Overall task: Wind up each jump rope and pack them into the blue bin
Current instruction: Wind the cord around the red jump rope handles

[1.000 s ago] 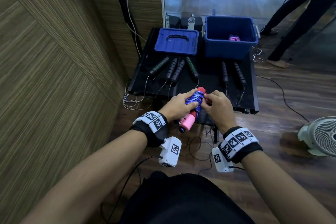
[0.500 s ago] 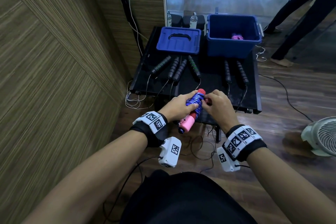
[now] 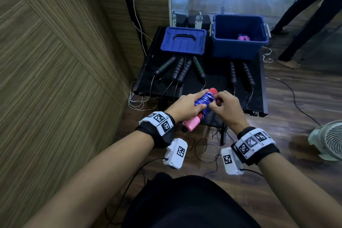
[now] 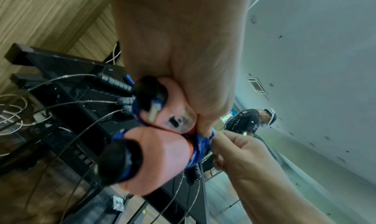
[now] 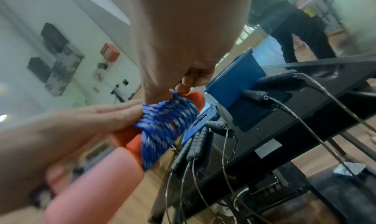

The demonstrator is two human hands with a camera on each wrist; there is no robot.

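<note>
My left hand (image 3: 187,105) grips a jump rope with pink and red handles (image 3: 192,125), held side by side over the table's near edge. Blue patterned cord (image 3: 205,101) is wound round both handles (image 5: 167,126). My right hand (image 3: 224,106) pinches the cord at the bundle's right side (image 5: 183,86). The pink handle ends (image 4: 162,160) fill the left wrist view, under my left palm. The open blue bin (image 3: 239,50) stands at the table's back right with a pink wound rope (image 3: 244,38) inside. Several black-handled ropes (image 3: 182,69) lie on the black table (image 3: 218,72).
The bin's blue lid (image 3: 183,42) lies flat at the back left of the table. Thin rope cables hang over the table's front edge. A white fan (image 3: 328,139) sits on the wood floor to the right. A person's legs (image 3: 303,15) stand behind the table.
Both hands stay at the bundle; my right hand's fingers have shifted slightly on the cord. The head view has tilted a little.
</note>
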